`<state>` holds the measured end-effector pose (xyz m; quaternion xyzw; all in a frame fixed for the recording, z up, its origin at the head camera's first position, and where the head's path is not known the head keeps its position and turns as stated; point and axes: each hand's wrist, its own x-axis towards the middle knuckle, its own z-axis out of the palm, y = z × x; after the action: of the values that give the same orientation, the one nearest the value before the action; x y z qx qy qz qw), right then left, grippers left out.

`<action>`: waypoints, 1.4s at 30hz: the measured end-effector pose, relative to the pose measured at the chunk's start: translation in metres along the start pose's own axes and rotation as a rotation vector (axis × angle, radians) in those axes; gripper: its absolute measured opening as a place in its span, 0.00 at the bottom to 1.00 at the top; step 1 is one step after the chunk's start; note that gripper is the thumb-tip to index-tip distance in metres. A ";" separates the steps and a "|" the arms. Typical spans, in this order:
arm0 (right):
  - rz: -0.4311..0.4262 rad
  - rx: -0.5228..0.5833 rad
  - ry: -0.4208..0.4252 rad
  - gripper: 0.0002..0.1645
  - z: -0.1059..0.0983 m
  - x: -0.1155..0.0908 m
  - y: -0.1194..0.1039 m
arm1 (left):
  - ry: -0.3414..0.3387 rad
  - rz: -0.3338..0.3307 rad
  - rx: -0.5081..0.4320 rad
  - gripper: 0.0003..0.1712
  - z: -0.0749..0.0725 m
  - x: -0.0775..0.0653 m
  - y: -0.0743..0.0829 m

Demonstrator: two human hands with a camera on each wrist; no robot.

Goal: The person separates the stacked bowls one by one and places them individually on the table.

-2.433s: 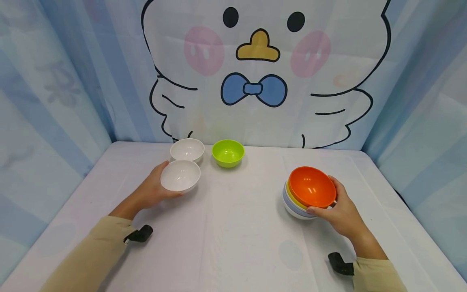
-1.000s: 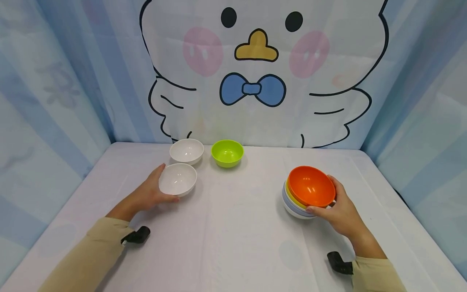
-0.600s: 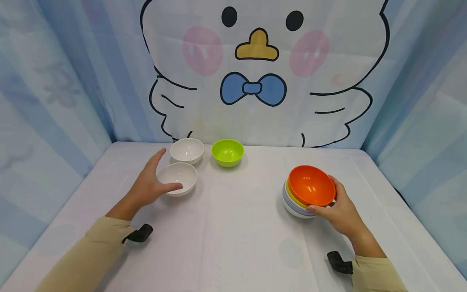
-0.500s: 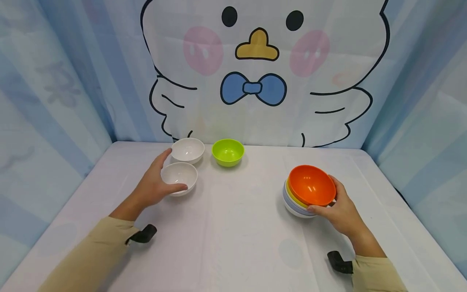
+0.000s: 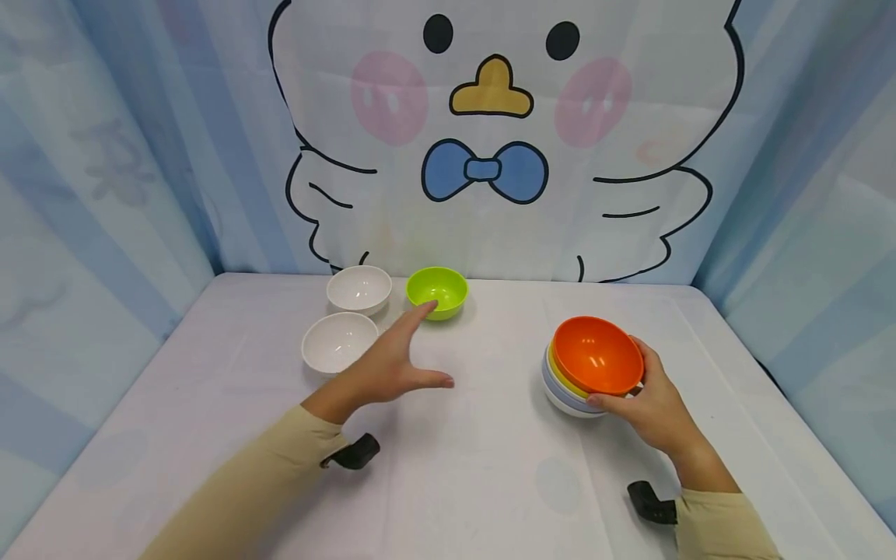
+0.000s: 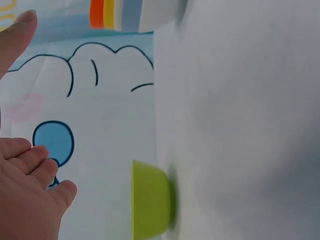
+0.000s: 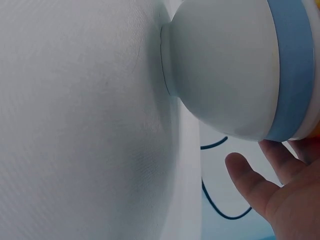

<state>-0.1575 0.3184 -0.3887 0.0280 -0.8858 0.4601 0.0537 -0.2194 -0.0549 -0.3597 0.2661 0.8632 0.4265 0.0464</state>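
Observation:
My left hand [image 5: 388, 365] is in mid-table in the head view, thumb and fingers spread apart, with nothing between them. Its fingertips overlap the front of the green bowl [image 5: 437, 289]. That green bowl [image 6: 150, 201] stands upright on the table in the left wrist view. Left of the hand sits a white bowl [image 5: 336, 342], partly covered by the wrist, and behind it another white bowl [image 5: 359, 288]. My right hand [image 5: 647, 404] grips the near right side of a bowl stack: an orange bowl [image 5: 598, 355] on top, yellow and blue ones below, a white bowl [image 7: 225, 70] at the bottom.
A white cloth covers the table [image 5: 476, 467]. Behind it hangs a curtain [image 5: 483, 233] printed with a cartoon bird. Blue-striped curtains close off both sides. A black camera mount [image 5: 353, 451] juts from the left cuff, and another black mount [image 5: 651, 503] from the right.
My left hand let go of the near white bowl, which now stands on the table in front of the other one, and moved right toward the green bowl. My right hand stayed at the stack.

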 end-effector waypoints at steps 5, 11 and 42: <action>-0.008 0.009 -0.003 0.64 0.000 0.001 0.002 | -0.084 0.020 -0.039 0.63 0.027 0.020 0.013; -0.013 -0.008 -0.001 0.64 0.000 0.000 0.002 | -0.131 0.028 -0.082 0.61 0.053 0.041 0.025; -0.063 -0.023 -0.043 0.62 -0.005 0.001 0.001 | -0.224 0.163 -0.145 0.64 0.127 0.107 0.068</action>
<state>-0.1582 0.3231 -0.3866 0.0654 -0.8907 0.4472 0.0494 -0.2433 0.1228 -0.3723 0.3771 0.7951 0.4578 0.1268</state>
